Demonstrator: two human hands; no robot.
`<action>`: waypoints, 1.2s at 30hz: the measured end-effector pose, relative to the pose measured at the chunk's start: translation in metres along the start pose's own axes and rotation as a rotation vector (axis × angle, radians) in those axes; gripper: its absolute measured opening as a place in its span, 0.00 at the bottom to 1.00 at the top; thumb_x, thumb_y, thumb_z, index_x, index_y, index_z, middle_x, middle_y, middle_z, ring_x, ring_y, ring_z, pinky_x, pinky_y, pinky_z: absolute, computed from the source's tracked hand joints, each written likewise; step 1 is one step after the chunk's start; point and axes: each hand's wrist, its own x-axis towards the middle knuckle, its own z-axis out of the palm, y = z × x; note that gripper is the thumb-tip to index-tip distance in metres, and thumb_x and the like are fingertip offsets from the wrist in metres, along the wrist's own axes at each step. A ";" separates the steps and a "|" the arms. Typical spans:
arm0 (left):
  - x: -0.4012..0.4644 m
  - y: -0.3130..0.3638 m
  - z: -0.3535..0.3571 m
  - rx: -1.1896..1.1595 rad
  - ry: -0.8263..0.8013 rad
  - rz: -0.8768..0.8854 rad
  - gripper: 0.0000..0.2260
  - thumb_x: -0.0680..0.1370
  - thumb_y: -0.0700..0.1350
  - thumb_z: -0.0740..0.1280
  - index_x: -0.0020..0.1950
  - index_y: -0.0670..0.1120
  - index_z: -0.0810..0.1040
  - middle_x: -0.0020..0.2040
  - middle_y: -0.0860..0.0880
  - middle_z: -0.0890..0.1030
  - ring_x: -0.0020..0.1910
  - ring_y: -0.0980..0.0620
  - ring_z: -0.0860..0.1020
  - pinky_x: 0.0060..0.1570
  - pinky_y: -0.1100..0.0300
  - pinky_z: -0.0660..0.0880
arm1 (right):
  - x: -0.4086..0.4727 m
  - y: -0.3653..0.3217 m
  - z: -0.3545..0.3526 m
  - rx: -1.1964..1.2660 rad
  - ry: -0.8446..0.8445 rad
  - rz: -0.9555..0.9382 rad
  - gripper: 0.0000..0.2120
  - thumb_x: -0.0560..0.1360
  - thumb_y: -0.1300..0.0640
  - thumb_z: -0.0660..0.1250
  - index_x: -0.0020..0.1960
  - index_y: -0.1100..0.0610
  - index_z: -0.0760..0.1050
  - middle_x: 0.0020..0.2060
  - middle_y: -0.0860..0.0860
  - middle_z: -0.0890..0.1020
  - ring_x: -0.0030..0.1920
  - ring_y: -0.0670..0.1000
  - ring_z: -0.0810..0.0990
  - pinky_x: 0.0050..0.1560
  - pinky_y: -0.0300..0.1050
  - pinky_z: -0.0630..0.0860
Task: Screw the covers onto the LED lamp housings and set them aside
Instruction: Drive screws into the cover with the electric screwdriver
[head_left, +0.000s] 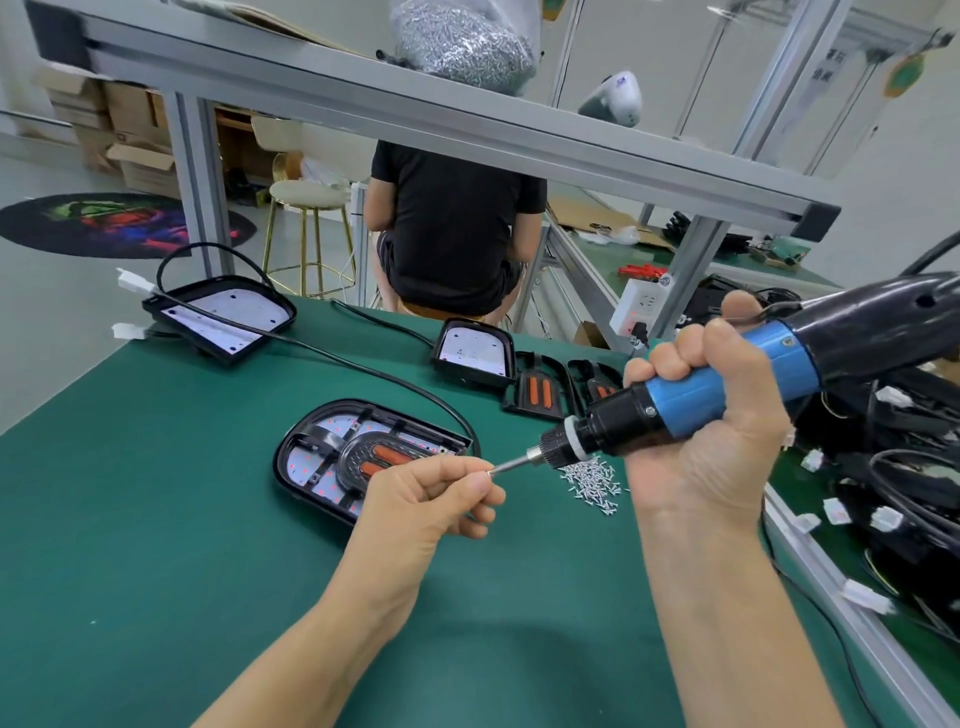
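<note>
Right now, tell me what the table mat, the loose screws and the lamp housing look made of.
Table mat: matte green, likely rubber; no glare. Screws: bright silvery metal, glinting. Lamp housing: glossy black, probably moulded plastic; its rim shows highlights.

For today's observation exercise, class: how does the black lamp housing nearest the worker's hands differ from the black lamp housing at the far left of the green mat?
The near black lamp housing has a black cover with orange strips laid in it; the far-left black lamp housing has no cover, so its white LED board shows fully. The near one lies flat on the green mat; the far-left one looks tilted, resting on something beneath. Both are black, rounded shells with black cables.
</note>
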 end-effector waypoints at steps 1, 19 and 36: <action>0.000 0.000 0.001 -0.022 0.001 -0.006 0.05 0.71 0.36 0.68 0.40 0.41 0.83 0.35 0.42 0.82 0.31 0.53 0.77 0.32 0.63 0.76 | 0.000 0.000 0.000 0.001 0.003 -0.001 0.11 0.69 0.64 0.63 0.49 0.52 0.71 0.29 0.45 0.70 0.28 0.44 0.70 0.35 0.38 0.72; 0.010 0.006 -0.019 0.041 0.166 0.155 0.08 0.75 0.31 0.65 0.42 0.41 0.82 0.33 0.46 0.83 0.30 0.55 0.78 0.32 0.66 0.76 | -0.010 0.014 -0.017 0.068 -0.086 0.203 0.17 0.70 0.65 0.68 0.54 0.49 0.75 0.38 0.48 0.77 0.40 0.48 0.79 0.54 0.44 0.77; 0.055 -0.001 -0.138 1.205 0.571 -0.215 0.19 0.79 0.57 0.60 0.61 0.46 0.77 0.63 0.45 0.75 0.66 0.44 0.67 0.65 0.48 0.60 | -0.003 0.065 -0.005 0.021 0.024 0.213 0.17 0.72 0.68 0.66 0.53 0.48 0.73 0.35 0.47 0.76 0.36 0.46 0.77 0.48 0.41 0.77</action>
